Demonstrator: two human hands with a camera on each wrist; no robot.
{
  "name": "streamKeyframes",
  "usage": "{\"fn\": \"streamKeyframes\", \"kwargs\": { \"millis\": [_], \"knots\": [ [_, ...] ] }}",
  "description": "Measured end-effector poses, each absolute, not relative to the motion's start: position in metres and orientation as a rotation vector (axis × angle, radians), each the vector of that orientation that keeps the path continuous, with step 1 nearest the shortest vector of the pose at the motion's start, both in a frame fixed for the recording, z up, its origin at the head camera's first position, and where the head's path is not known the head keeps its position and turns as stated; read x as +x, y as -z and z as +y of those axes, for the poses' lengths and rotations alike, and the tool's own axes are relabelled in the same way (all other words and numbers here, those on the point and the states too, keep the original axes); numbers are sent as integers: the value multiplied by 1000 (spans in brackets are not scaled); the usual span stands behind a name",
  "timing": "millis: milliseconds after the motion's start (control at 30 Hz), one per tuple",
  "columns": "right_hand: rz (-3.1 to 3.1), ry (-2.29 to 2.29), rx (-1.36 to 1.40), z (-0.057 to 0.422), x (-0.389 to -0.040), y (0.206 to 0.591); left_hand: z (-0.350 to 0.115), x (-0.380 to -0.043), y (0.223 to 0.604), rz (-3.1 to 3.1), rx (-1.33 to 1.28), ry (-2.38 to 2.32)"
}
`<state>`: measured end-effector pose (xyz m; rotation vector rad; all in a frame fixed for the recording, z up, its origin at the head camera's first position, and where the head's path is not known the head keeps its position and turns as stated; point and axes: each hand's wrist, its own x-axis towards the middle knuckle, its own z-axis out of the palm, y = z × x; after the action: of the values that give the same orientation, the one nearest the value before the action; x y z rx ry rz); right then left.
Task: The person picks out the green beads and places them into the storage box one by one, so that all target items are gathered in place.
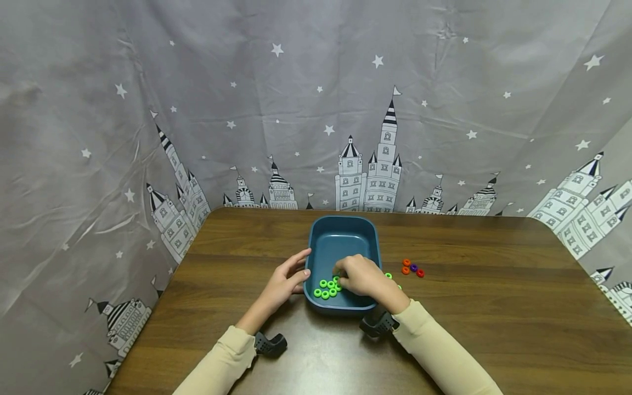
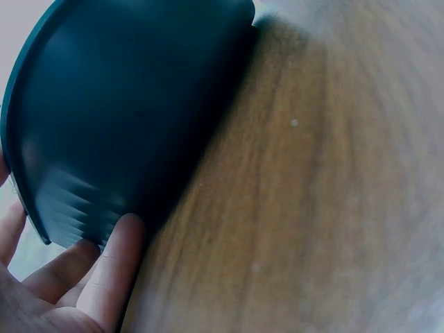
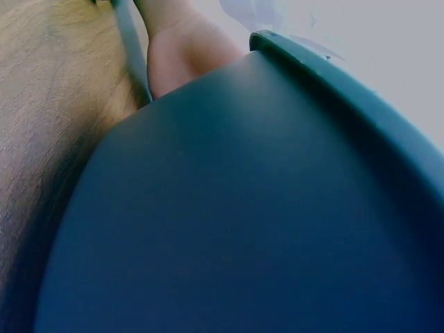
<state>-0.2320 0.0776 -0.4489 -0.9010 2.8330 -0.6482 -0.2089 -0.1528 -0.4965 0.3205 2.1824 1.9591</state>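
Observation:
A dark blue rectangular tray (image 1: 340, 248) stands on the wooden table. Bright green rings (image 1: 325, 294) lie in its near left part. My left hand (image 1: 288, 277) is at the tray's left side, fingers fairly straight; in the left wrist view, fingertips (image 2: 126, 225) touch the outer wall. My right hand (image 1: 362, 275) reaches into the tray over the near right side, its fingers bent down among the rings. I cannot tell whether a ring is between those fingertips. In the right wrist view the tray wall (image 3: 208, 208) hides the fingers.
To the right of the tray lie two orange rings (image 1: 406, 266), a purple ring (image 1: 414, 267) and a red ring (image 1: 420, 272). Some green rings (image 1: 388, 276) show beside my right wrist, partly hidden. A grey curtain (image 1: 296, 109) with printed castles hangs behind the table.

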Motion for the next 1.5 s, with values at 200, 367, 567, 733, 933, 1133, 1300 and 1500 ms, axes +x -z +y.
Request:
{"fn": "streamKeyframes", "kwargs": {
  "millis": [200,367,567,733,933,1133,1300,1500],
  "knots": [
    [2834,670,-895,78,-232,448,-152,-209,497,2181,318,-1960],
    [2844,793,-959,82,-233,447,-152,-209,497,2181,312,-1952],
    [2866,984,-1040,93,-234,435,-152,-210,497,2192,308,-1948],
    [2904,1119,-1022,107,-231,424,-153,-210,497,2202,289,-1944],
    [2972,1225,-976,129,-225,419,-153,-211,499,2206,295,-1945],
    [3037,1233,-902,156,-220,423,-153,-211,499,2193,311,-1957],
    [3099,1176,-867,178,-215,434,-153,-211,499,2186,322,-1960],
    [3096,1092,-796,196,-210,447,-153,-210,499,2190,327,-1963]
  ]
}}
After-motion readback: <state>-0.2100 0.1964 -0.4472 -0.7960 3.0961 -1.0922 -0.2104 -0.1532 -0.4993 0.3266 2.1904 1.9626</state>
